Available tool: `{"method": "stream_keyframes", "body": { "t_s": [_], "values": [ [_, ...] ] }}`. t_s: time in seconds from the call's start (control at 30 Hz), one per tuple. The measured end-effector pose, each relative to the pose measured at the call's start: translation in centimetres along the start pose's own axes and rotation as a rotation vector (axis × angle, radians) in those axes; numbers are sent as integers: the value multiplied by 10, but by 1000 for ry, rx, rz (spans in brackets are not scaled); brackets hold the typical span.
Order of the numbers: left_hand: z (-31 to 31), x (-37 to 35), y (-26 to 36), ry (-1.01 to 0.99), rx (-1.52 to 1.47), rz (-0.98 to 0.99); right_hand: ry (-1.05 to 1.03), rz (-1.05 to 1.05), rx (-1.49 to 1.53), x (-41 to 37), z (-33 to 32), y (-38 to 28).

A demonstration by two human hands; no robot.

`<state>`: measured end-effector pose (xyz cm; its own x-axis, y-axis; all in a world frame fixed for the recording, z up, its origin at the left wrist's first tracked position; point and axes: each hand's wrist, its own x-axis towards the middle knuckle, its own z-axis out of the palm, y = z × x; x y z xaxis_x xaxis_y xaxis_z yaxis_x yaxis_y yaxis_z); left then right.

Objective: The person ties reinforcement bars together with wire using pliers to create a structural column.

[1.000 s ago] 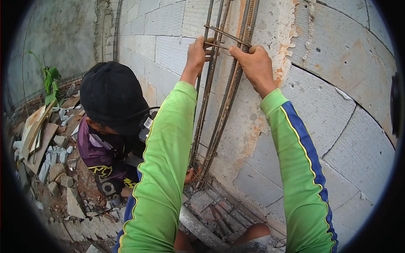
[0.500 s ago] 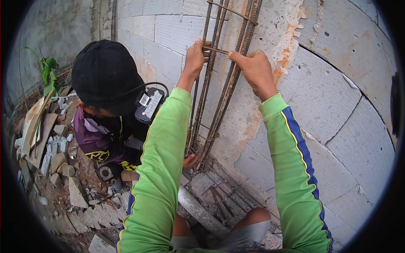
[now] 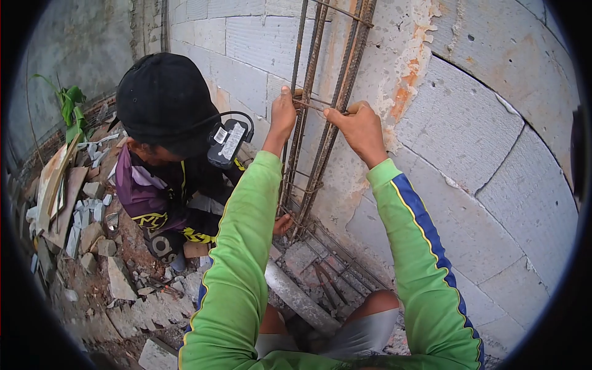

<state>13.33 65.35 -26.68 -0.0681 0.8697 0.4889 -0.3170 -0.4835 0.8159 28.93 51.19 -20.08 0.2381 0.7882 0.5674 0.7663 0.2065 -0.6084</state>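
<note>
A cage of rusty rebar (image 3: 324,132) stands upright against the block wall, with thin square stirrups around its long bars. My left hand (image 3: 283,117) is closed on the left end of a stirrup at the cage's left side. At the right side of the cage, my right hand (image 3: 359,131) pinches the same stirrup's other end between thumb and fingers. The stirrup spans the bars between both hands, slightly tilted. Near the cage's foot, a co-worker's hand (image 3: 283,224) touches the lower bars.
A co-worker in a black cap (image 3: 163,102) crouches at the left. Broken blocks and rubble (image 3: 120,277) cover the ground there, beside leaning boards (image 3: 55,185). A pipe (image 3: 299,299) and pincers (image 3: 330,285) lie below, near horizontal rebar (image 3: 345,265). Block wall (image 3: 468,129) rises at right.
Both my hands and the stirrup between them sit lower along the cage. The view has shifted slightly, and the co-worker's head appears a little further right.
</note>
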Motion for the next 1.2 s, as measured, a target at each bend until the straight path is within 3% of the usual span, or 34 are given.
{"method": "stream_keyframes", "body": {
  "t_s": [0.43,0.67,0.8,0.87,0.97,1.2],
  "values": [
    [-3,12,-12,-62,0,48,-38,7,130,-5,6,5],
    [2,5,-5,33,50,50,-10,-16,182,-7,1,-1],
    [2,6,-7,18,28,53,-63,58,96,-6,-3,-1],
    [-2,5,-12,-23,17,52,-227,79,-17,-10,5,12],
    [-5,5,-17,-56,17,46,-144,181,64,-34,24,23],
    [2,1,-14,102,108,69,102,44,94,-40,28,16]
  ]
}}
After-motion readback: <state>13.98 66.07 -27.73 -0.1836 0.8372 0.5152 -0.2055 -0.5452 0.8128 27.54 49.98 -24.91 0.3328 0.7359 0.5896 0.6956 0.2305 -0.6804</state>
